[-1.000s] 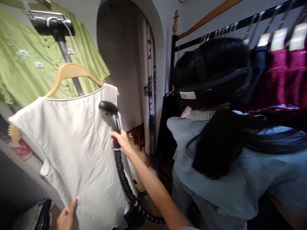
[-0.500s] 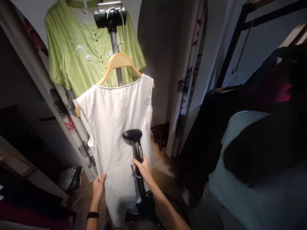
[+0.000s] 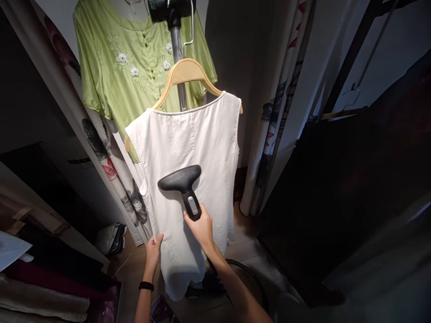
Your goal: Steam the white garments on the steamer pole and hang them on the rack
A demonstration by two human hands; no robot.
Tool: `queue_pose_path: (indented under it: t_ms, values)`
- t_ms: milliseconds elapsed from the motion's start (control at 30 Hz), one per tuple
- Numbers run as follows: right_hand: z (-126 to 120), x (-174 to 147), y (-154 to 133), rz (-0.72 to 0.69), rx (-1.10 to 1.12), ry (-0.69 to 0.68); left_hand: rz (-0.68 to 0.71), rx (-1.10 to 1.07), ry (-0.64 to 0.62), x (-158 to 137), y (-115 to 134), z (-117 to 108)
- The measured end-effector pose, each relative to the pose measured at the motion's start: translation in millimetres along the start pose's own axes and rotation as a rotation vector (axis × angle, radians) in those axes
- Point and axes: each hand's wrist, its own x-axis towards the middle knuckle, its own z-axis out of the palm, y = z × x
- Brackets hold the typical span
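A white sleeveless top (image 3: 202, 143) hangs from a wooden hanger (image 3: 187, 72) in front of me. My right hand (image 3: 201, 229) is wrapped round the handle of a black garment steamer head (image 3: 182, 179), which lies over the upper middle of the top, tilted to the left. Whether its face touches the cloth I cannot tell. My left hand (image 3: 154, 251), with a black band on the wrist, pinches the left side edge of the top lower down. A thin thread hangs near the left armhole.
A green embroidered blouse (image 3: 131, 67) hangs behind the top, beside the steamer's pole (image 3: 178, 45). Patterned curtains (image 3: 107, 152) flank both sides. A black hose (image 3: 242, 268) curves over the floor. Folded clothes (image 3: 43, 287) lie at lower left, dark garments (image 3: 303, 188) at right.
My right hand has turned the steamer head and shifted it up the top, tilting it left. My left hand still pinches the edge. The view has shifted, and the person at right is mostly gone from it.
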Motion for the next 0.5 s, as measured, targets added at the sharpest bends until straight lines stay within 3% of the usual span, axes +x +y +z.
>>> queue_pose_path:
  t_ms: [100, 233, 367, 500]
  values:
    - [10, -5, -7, -0.022, -0.017, -0.054, 0.035, -0.002, -0.012, -1, -2, 3]
    - [31, -35, 15, 0.039, -0.050, -0.138, 0.027, -0.074, -0.098, -2, -13, 5]
    - [49, -63, 41, 0.140, -0.126, -0.220, -0.033, -0.045, -0.225, -5, -38, 1]
    - [52, -55, 30, 0.166, -0.255, -0.245, -0.068, 0.005, -0.273, -13, -66, -9]
